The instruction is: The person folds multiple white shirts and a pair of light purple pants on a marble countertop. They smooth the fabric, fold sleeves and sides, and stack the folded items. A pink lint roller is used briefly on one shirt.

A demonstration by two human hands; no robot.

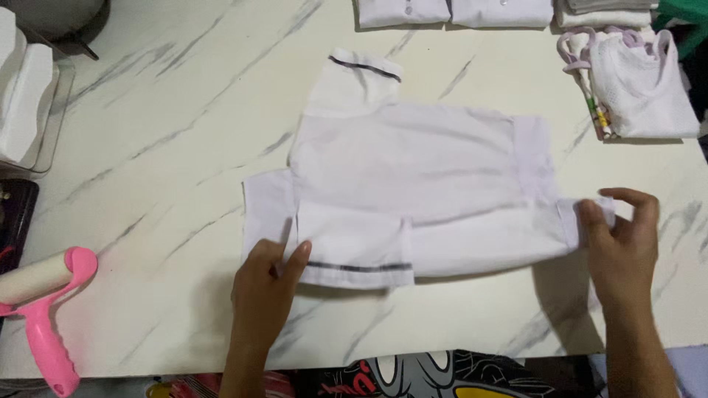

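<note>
A white short-sleeved shirt [413, 166] with thin dark trim lies flat on the marble table [162, 147], collar pointing to the far side. Its near edge is folded over. My left hand [267, 284] presses on the near left part of the shirt, next to the trimmed sleeve, fingers resting flat on the cloth. At the shirt's right end my right hand [619, 236] pinches the white fabric between thumb and fingers and lifts it slightly off the table.
A pink lint roller [44, 309] lies at the near left. A clear box of white tissues [26, 96] stands at far left. Folded white garments [457, 11] line the far edge. A white mesh bag with lilac straps [638, 81] sits far right.
</note>
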